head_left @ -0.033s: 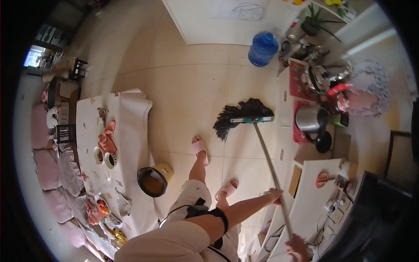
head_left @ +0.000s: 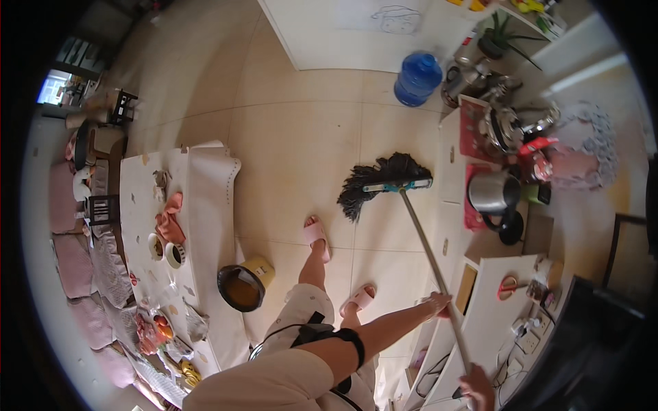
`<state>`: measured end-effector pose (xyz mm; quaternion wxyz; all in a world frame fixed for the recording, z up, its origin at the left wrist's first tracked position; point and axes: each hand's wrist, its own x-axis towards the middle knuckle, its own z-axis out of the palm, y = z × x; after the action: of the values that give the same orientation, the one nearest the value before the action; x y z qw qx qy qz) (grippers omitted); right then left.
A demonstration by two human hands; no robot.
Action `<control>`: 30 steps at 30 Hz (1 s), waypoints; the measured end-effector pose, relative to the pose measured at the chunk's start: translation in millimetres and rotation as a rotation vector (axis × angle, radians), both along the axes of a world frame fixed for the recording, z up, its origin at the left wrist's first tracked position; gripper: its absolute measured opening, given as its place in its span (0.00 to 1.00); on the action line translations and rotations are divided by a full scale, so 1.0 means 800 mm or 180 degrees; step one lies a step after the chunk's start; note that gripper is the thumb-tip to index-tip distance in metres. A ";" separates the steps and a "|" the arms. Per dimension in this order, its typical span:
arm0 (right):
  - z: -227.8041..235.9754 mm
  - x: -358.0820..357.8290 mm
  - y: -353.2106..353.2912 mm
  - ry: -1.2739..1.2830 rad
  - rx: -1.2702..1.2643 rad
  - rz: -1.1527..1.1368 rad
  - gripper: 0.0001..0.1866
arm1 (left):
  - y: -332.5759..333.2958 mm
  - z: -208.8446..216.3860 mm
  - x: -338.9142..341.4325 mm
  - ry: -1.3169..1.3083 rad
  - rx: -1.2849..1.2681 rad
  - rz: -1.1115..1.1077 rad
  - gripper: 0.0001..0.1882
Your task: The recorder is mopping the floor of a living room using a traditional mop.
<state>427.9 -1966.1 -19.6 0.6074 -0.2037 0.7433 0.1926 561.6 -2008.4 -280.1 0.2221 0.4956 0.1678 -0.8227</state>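
A mop with a dark strand head [head_left: 394, 171] lies on the tiled floor ahead of me, near the cabinets on the right. Its long pale handle [head_left: 426, 248] slants back toward my right side. Partway along the handle, my left hand [head_left: 439, 303] is closed around it, with that arm stretched across my body. Farther back, close to the lower edge, my right hand [head_left: 477, 387] grips the upper end of the same handle. Some of its fingers are hidden.
A yellow bucket with a dark rim [head_left: 240, 284] stands beside the cloth-covered table [head_left: 205, 226] on my left. White cabinets [head_left: 449, 185] run along the right, holding a metal kettle [head_left: 495, 192]. A blue water bottle [head_left: 417, 80] stands by the white panel ahead.
The picture has shifted very slightly. My right hand appears a little farther right, while both hands keep hold of the mop and its head stays in nearly the same floor spot.
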 end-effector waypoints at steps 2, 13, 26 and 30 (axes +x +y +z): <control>0.010 0.035 -0.094 0.0107 -0.0148 0.1012 0.10 | -0.080 0.011 0.036 0.0288 0.0177 0.0414 0.11; -0.001 0.365 -0.402 0.0221 0.0142 0.3943 0.10 | -0.280 -0.004 0.378 0.0593 -0.0370 0.1985 0.12; -0.242 0.647 -0.205 -0.1996 -0.0803 0.0632 0.17 | -0.169 -0.099 0.788 -0.1696 0.0167 0.2006 0.21; -0.179 0.508 -0.197 -0.1842 -0.1038 0.2165 0.14 | -0.113 -0.025 0.662 -0.0764 -0.0942 0.1605 0.18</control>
<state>833.9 -2123.7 -162.8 0.6521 -0.5735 0.4552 0.1966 1091.1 -2099.1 -299.8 0.5071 0.4943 0.1364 -0.6928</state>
